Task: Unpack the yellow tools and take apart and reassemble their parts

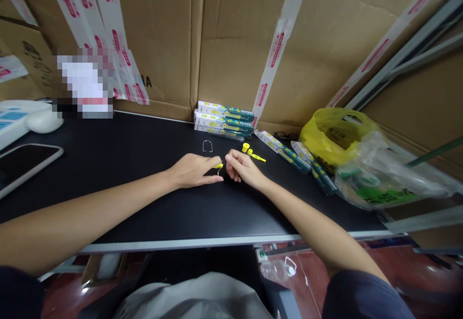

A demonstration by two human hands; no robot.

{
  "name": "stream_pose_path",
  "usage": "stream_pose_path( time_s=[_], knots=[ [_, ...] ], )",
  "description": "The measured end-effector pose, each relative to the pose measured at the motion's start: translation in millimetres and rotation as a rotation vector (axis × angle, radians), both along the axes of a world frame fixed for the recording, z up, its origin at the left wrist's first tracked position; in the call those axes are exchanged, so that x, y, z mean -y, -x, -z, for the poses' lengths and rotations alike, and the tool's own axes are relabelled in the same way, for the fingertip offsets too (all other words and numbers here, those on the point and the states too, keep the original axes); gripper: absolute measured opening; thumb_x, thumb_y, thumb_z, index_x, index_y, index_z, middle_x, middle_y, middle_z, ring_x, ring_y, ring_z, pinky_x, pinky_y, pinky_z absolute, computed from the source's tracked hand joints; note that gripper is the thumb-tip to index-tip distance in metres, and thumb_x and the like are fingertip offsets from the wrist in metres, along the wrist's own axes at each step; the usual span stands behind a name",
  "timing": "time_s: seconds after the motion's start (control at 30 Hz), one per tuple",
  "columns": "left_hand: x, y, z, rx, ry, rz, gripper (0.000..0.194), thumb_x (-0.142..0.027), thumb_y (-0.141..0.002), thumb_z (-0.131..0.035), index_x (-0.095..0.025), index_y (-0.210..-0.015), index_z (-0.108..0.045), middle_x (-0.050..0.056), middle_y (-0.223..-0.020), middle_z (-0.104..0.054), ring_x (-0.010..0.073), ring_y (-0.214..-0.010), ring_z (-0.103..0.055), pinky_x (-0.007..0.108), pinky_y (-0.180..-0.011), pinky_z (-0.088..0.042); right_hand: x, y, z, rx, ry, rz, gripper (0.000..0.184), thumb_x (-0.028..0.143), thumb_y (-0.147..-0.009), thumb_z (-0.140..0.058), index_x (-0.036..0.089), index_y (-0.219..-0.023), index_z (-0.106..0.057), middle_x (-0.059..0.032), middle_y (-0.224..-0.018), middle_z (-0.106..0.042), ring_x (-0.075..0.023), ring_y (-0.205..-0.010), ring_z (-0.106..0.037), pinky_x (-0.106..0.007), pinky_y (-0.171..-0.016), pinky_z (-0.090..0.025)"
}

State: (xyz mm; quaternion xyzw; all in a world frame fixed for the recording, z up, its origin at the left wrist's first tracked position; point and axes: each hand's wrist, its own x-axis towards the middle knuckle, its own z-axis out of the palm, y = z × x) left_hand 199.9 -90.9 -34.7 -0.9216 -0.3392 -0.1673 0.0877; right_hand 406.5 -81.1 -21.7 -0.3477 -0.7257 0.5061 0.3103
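Note:
My left hand pinches a small yellow plastic piece with a thin bent wire at it. Close beside its fingertips, my right hand is closed, thumb against the curled fingers. Whatever that right pinch holds is too small to make out. Beyond the left hand a U-shaped metal wire lies on the black tabletop. Just past the right hand are a yellow cylinder, a smaller yellow piece and a flat yellow strip.
Stacked long printed boxes stand against the cardboard behind. Two more, a near box and a far box, lie rightward by a yellow plastic bag and a clear bag. A phone lies at left.

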Motion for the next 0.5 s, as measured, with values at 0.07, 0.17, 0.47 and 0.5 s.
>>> stream_pose_path(
  time_s=[0.07,0.17,0.47,0.5],
  knots=[
    [0.0,-0.3,0.1,-0.016,0.033,0.025,0.038,-0.055,-0.095,-0.035,-0.019,-0.094,-0.047,0.001,-0.075,-0.068,0.0173,-0.067,-0.066,0.023,-0.051,-0.033,-0.1,0.1,-0.5,0.011,0.026,-0.012,0.034,0.051,-0.091,-0.046,0.02,-0.078,-0.042,0.0087,-0.05,-0.053,-0.0049,-0.032,-0.045,-0.012,-0.029,-0.03],
    [-0.3,-0.3,1.0,-0.011,0.071,0.055,0.033,-0.051,-0.095,-0.038,-0.019,-0.097,-0.046,-0.001,-0.07,-0.065,0.0168,-0.064,-0.064,0.023,-0.051,-0.032,1.6,0.6,-1.2,0.046,0.073,-0.117,0.035,0.052,-0.091,-0.046,0.019,-0.079,-0.044,0.0076,-0.051,-0.054,-0.0052,-0.033,-0.047,-0.012,-0.029,-0.03],
    [-1.7,-1.8,-0.2,0.005,0.141,0.128,0.03,-0.048,-0.094,-0.042,-0.019,-0.094,-0.046,0.001,-0.076,-0.064,0.0172,-0.068,-0.062,0.024,-0.058,-0.036,-1.0,1.0,3.9,-0.015,0.189,-0.136,0.04,0.054,-0.086,-0.053,0.018,-0.073,-0.044,0.0086,-0.045,-0.051,-0.0046,-0.03,-0.045,-0.012,-0.028,-0.029],
    [-1.4,-2.1,-0.5,0.008,0.158,0.127,0.029,-0.048,-0.094,-0.043,-0.019,-0.095,-0.046,0.001,-0.078,-0.064,0.0173,-0.069,-0.062,0.025,-0.059,-0.036,-1.1,1.1,4.2,-0.02,0.202,-0.135,0.04,0.054,-0.085,-0.053,0.017,-0.073,-0.045,0.0087,-0.044,-0.051,-0.0046,-0.03,-0.044,-0.012,-0.028,-0.029]
  ],
)
